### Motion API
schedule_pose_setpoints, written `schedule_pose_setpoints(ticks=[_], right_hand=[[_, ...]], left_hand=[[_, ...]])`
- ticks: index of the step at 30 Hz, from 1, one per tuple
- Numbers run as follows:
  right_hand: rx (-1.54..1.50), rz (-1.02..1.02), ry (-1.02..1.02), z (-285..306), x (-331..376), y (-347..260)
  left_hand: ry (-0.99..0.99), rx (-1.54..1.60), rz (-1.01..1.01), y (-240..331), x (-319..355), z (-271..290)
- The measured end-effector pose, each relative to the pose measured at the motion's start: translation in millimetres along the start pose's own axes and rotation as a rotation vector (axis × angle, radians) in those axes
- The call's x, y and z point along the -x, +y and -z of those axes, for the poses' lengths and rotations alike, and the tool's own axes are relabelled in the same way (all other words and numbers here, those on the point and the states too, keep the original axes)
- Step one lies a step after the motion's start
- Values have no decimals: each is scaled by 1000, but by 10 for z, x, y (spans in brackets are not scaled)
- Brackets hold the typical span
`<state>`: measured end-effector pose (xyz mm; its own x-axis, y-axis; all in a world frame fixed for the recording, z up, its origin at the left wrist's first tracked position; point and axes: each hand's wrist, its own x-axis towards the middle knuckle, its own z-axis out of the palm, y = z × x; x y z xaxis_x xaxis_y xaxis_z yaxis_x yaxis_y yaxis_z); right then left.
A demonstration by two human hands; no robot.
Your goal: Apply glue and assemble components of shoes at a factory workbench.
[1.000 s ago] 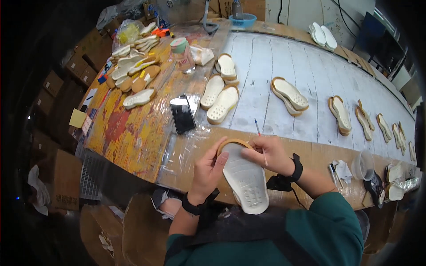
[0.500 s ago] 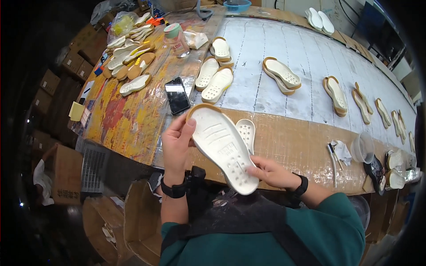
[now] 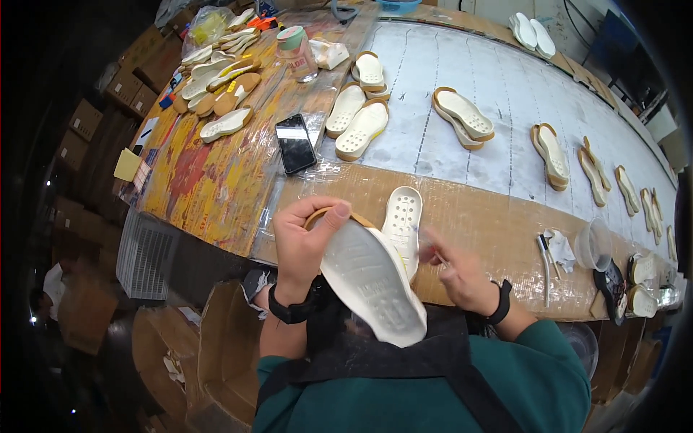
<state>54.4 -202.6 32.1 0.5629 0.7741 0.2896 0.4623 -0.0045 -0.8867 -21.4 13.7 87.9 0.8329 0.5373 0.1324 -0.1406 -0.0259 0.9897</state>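
Note:
My left hand point(image 3: 307, 242) is closed on the brown-rimmed end of a white shoe sole point(image 3: 372, 278), thumb on top. The sole tilts over the table's near edge, its hollow inner face up and partly in shade. To its right my right hand point(image 3: 462, 274) is off that sole. Its fingers are partly curled and smeared by motion, so I cannot make out anything in them. Between the hands a second white sole point(image 3: 403, 209) with round holes lies on brown cardboard point(image 3: 491, 245), its lower part partly covered by the held sole.
A black phone point(image 3: 295, 144) lies left of several soles point(image 3: 363, 130) on the white sheet point(image 3: 411, 58). Further left are a lidded jar point(image 3: 297, 56) and a pile of soles point(image 3: 216, 79). A clear plastic cup point(image 3: 593, 252) and a white-handled brush point(image 3: 543, 260) are at the right.
My right hand has come off the held sole and moved right. My left hand has lowered and tilted the sole, uncovering more of the one on the cardboard.

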Motion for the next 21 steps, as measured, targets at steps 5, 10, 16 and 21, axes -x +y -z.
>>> schedule_pose_setpoints(ticks=[5, 10, 16, 21], right_hand=[[222, 542, 16, 160, -266, -381], [399, 532, 40, 43, -390, -565], [144, 305, 34, 211, -108, -605], [114, 89, 98, 11, 140, -275]], left_hand=[[-60, -128, 23, 129, 112, -42], [-105, -152, 48, 145, 89, -120], [-128, -24, 180, 14, -19, 96], [-88, 83, 101, 17, -126, 105]])
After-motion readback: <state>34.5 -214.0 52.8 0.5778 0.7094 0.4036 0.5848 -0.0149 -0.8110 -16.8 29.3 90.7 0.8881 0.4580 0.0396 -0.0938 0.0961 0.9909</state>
